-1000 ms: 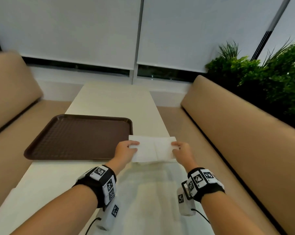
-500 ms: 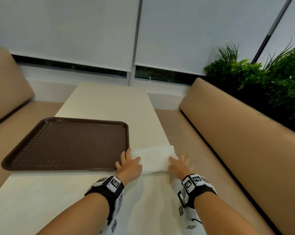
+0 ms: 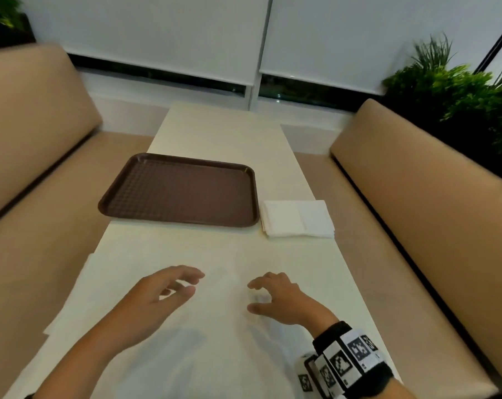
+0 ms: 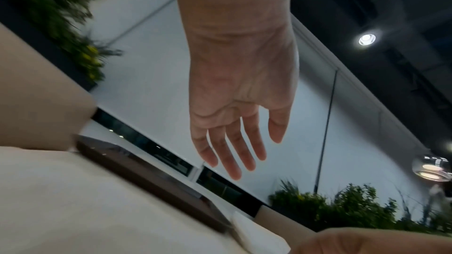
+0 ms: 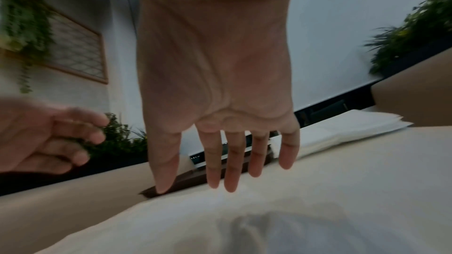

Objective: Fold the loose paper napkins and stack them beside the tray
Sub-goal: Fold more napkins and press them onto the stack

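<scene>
The napkins (image 3: 297, 218), thin white paper folded into flat rectangles with a faint crease down the top sheet, lie in a squared stack well beyond the fingertips of both hands, nearer the right hand's line than the left's. The stack sits on the counter (image 3: 215, 254) just beside the right edge of the tray (image 3: 180, 191), a dark brown plastic rectangle with rounded corners, a raised rim and a fine waffle-grid floor; whether paper and rim touch cannot be told. The left hand (image 3: 154, 303) hovers low over the pale, smooth counter, fingers (image 4: 232, 154) apart, loosely extended and holding nothing. The right hand (image 3: 278, 300) hangs palm down beside it, fingers (image 5: 229, 161) spread and slightly curled, gripping nothing. Large, soft white sheets (image 3: 79, 286) lie under and around both hands, one overhanging the counter's left edge. Padded tan benches (image 3: 417, 214) flank the counter, with leafy green plants (image 3: 457, 90) behind the right one.
</scene>
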